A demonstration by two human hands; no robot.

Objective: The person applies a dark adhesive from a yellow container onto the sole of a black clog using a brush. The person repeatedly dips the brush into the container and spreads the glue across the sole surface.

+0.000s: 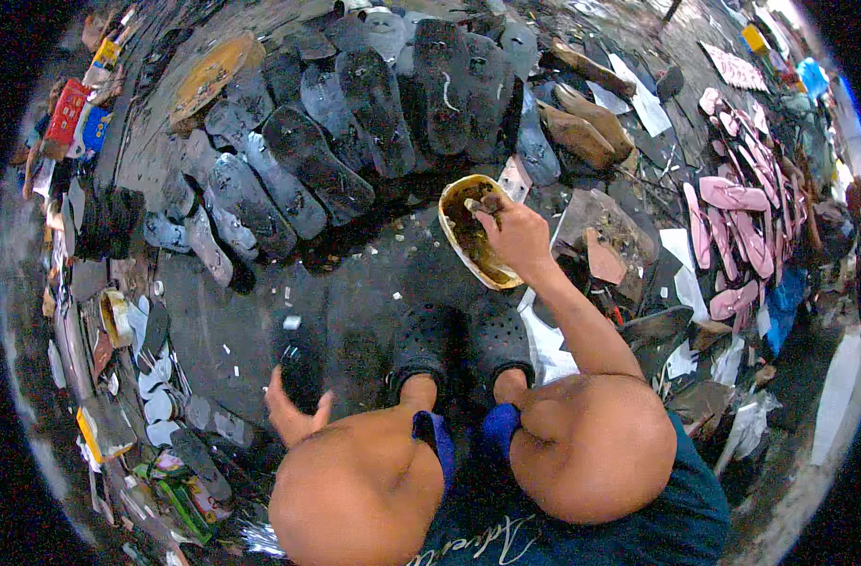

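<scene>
My right hand (517,234) reaches over a cream oval tub (446,226) with brown, sticky-looking residue inside. Its fingers are pinched together at the tub, around something small that I cannot make out. Low on the left, beside my knee, my left hand (298,413) is open with its fingers spread. Just beyond those fingertips lies a dark shape (303,370), too dim to name. Ahead of the tub, dark sandal soles (374,104) are laid out in an arc, overlapping one another.
Brown wooden shoe lasts (581,132) lie at the far right of the soles. Finished pink sandals (732,198) are heaped on the right. Stacked black soles (109,222) and scraps edge the left. My black clogs (501,340) stand on the dark, littered floor (260,311).
</scene>
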